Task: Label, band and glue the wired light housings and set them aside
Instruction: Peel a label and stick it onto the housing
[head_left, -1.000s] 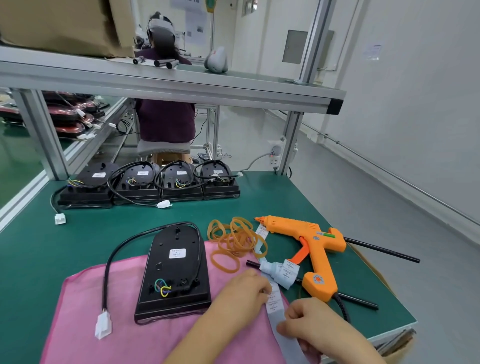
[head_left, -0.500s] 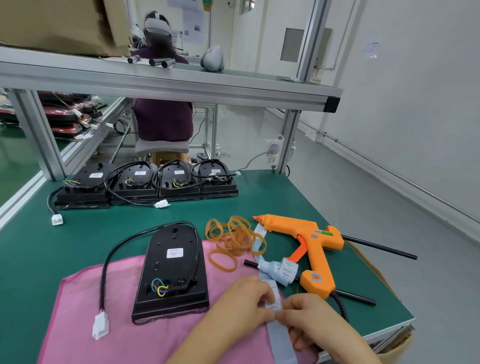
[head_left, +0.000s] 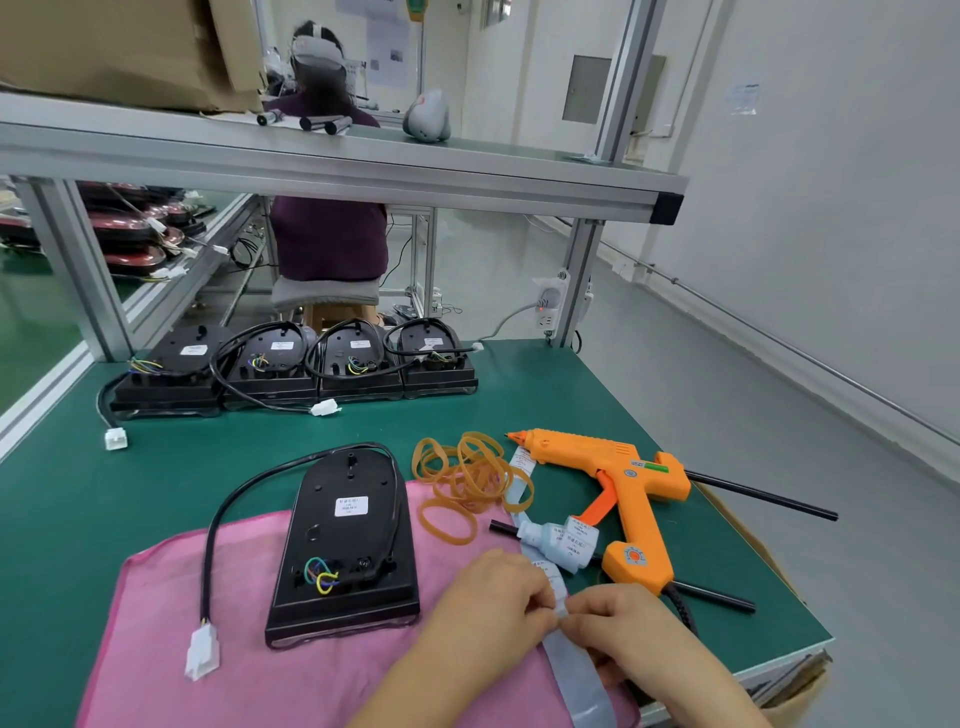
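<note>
A black light housing (head_left: 345, 551) with a white label, coloured wires and a black cable ending in a white plug (head_left: 201, 652) lies on a pink cloth (head_left: 171, 660). To its right, my left hand (head_left: 485, 605) and my right hand (head_left: 626, 626) pinch a long label strip (head_left: 574, 670) between their fingertips, which meet over the strip. Tan rubber bands (head_left: 470, 480) lie in a loose pile beyond the hands. An orange glue gun (head_left: 618, 493) rests to the right of the bands.
Several finished housings (head_left: 291, 366) stand in a row at the back of the green table (head_left: 519, 389). A small white bottle (head_left: 558, 543) and black glue sticks (head_left: 761, 496) lie by the gun. An aluminium shelf (head_left: 363, 166) runs overhead. A person sits behind the bench.
My right hand has moved up and left to meet my left hand on the label strip. Both hands' fingertips now pinch the strip at one spot.
</note>
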